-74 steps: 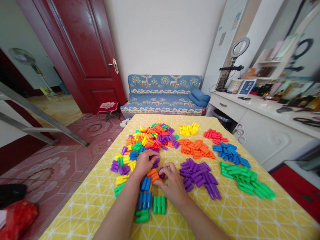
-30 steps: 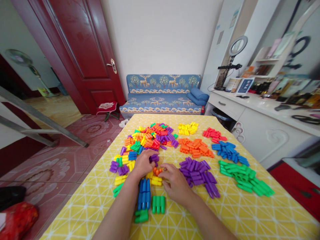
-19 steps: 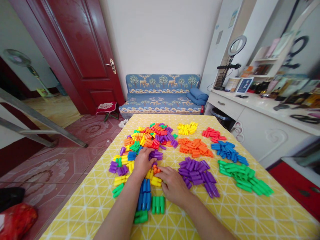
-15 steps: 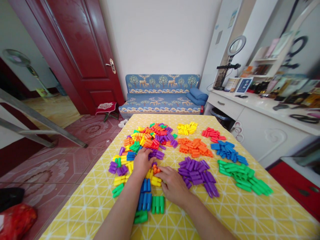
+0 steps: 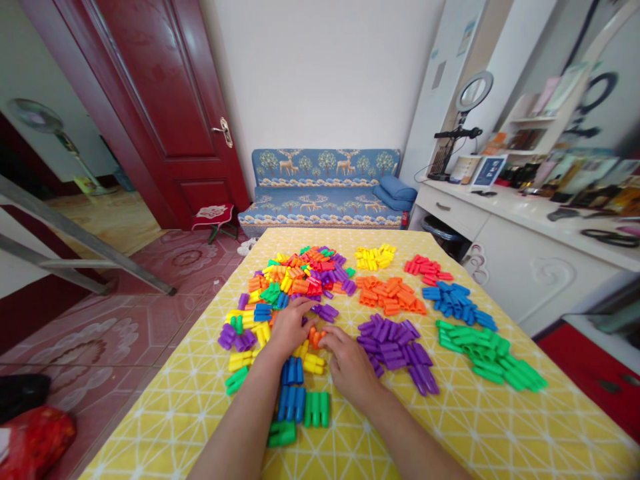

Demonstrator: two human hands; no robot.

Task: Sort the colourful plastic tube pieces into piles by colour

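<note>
My right hand (image 5: pixel 350 363) pinches an orange plastic building block (image 5: pixel 316 338) with rounded ends, at its left fingertips. Palm down over the mixed pile (image 5: pixel 300 270), my left hand (image 5: pixel 291 327) has its fingers apart, with the fingertips close to purple blocks (image 5: pixel 326 312). Part of what lies under the left hand is hidden. Yellow blocks (image 5: pixel 313 363) and blue blocks (image 5: pixel 291 403) lie between my forearms, beside a green block (image 5: pixel 317 409).
Sorted heaps lie to the right: purple (image 5: pixel 395 347), orange (image 5: pixel 390 295), yellow (image 5: pixel 375 256), red (image 5: pixel 427 269), blue (image 5: pixel 456 303) and green (image 5: pixel 487 353). A patterned yellow cloth (image 5: pixel 400 433) covers the table. Beyond stands a blue sofa (image 5: pixel 325 193); a white dresser (image 5: pixel 540 260) is at right.
My left hand has shifted slightly right and up, and its fingers have spread. The purple blocks near it sit farther right. My right hand has moved a little right with the orange block.
</note>
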